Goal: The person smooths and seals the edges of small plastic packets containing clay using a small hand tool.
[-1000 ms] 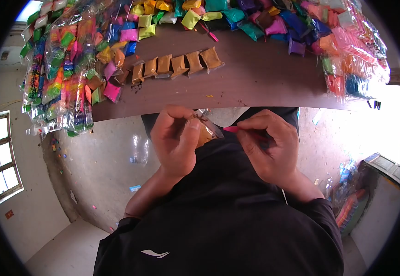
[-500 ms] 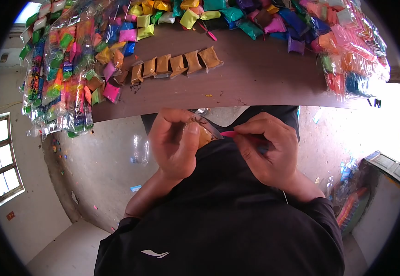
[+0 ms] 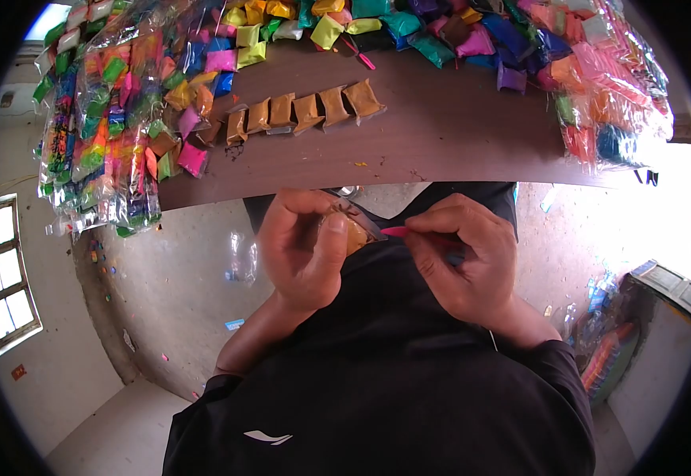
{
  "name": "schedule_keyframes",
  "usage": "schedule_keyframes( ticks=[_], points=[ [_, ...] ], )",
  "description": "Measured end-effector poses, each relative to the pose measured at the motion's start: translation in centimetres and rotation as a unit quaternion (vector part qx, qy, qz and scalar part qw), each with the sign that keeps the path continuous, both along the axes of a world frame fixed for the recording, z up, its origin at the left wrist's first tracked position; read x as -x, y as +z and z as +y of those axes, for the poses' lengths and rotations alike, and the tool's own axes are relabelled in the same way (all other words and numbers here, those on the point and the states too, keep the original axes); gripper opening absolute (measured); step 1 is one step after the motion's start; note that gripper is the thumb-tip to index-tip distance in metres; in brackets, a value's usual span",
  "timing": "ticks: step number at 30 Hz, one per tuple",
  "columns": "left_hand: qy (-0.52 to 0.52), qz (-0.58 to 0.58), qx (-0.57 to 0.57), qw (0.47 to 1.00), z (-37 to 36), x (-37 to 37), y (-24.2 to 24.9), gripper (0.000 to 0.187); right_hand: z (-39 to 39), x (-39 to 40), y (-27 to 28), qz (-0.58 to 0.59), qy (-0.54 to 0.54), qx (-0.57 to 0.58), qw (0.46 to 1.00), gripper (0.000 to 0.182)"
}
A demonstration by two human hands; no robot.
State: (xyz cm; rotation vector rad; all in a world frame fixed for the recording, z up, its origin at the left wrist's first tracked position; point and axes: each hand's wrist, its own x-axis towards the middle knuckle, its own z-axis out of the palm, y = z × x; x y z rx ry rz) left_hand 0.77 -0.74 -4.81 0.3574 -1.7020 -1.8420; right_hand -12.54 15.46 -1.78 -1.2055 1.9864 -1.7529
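Note:
Over my lap, my left hand (image 3: pixel 302 250) pinches a clear packet (image 3: pixel 356 236) with brown-orange contents between thumb and fingers. Small dark bits show at the packet's upper end. My right hand (image 3: pixel 466 258) grips a pink tool (image 3: pixel 394 231), its tip at the packet's right edge; the rest of the tool is mostly hidden by my fingers. Beyond my hands, several brown packets (image 3: pixel 308 113) lie in a row on the table (image 3: pixel 456 139).
Heaps of coloured packets (image 3: pixel 328 32) line the table's far side. Clear bags of packets stand at left (image 3: pixel 127 119) and right (image 3: pixel 615 87). Another pink tool (image 3: pixel 363 59) lies near the far heap. Dark crumbs dot the table near its front edge.
My left hand and its packet have shifted very slightly, with a little more of the packet showing. My right hand stays nearly in place.

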Motion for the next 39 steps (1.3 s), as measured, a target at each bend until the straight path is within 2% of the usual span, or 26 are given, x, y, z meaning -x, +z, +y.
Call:
schedule_keyframes(
  ticks=[8,10,17,19,20,22,23,25,26,28,32,34,35,37,39],
  points=[
    [0.012,-0.022,0.016,1.0,-0.1,-0.2,-0.2,0.013,-0.1,0.0,-0.1,0.0,0.008,0.004,1.0,0.018],
    [0.027,-0.014,0.083,0.996,-0.1,0.2,-0.3,0.009,0.0,0.0,-0.1,0.005,0.011,-0.001,1.0,0.019],
    [0.012,-0.028,0.065,0.997,0.6,0.5,0.7,0.008,0.0,-0.1,0.0,-0.006,0.024,-0.029,0.999,0.017],
    [-0.004,-0.009,0.034,0.999,1.0,0.6,0.4,0.009,-0.2,-0.2,-0.1,-0.084,0.026,-0.042,0.995,0.012],
    [-0.004,-0.009,0.034,0.999,1.1,0.7,0.5,0.009,-0.3,-0.3,-0.4,-0.083,0.026,-0.041,0.995,0.012],
    [-0.022,-0.024,0.035,0.999,1.2,0.7,0.7,0.008,-0.3,-0.5,-1.1,-0.271,0.046,-0.045,0.96,0.009],
    [-0.022,-0.024,0.035,0.999,1.2,0.7,0.6,0.008,-0.3,-0.5,-1.2,-0.271,0.046,-0.045,0.96,0.009],
    [-0.02,-0.014,0.04,0.999,1.0,0.8,0.4,0.008,-0.2,-0.3,-1.3,-0.37,0.074,-0.025,0.926,0.01],
    [-0.018,-0.014,0.041,0.999,0.9,0.8,0.4,0.008,-0.3,-0.2,-1.2,-0.37,0.076,-0.024,0.926,0.01],
    [-0.024,-0.02,0.062,0.998,0.7,0.7,0.3,0.008,-0.3,0.2,-1.1,-0.452,0.097,-0.046,0.886,0.01],
    [0.007,-0.019,0.069,0.997,1.1,1.2,0.4,0.009,-0.4,0.7,-1.2,-0.503,0.101,-0.028,0.858,0.01],
    [-0.038,-0.037,0.041,0.998,0.9,1.0,0.5,0.01,-0.2,0.9,-1.6,-0.553,0.118,-0.016,0.825,0.009],
    [-0.037,-0.037,0.041,0.998,0.9,1.0,0.5,0.01,-0.3,0.8,-1.6,-0.552,0.12,-0.016,0.825,0.009],
    [-0.025,-0.025,0.052,0.998,1.0,1.1,0.5,0.01,-0.2,0.4,-1.5,-0.482,0.086,-0.032,0.872,0.009],
    [-0.026,-0.027,0.041,0.998,1.1,1.1,0.5,0.01,-0.1,0.3,-1.5,-0.467,0.085,-0.026,0.88,0.008]
  ],
)
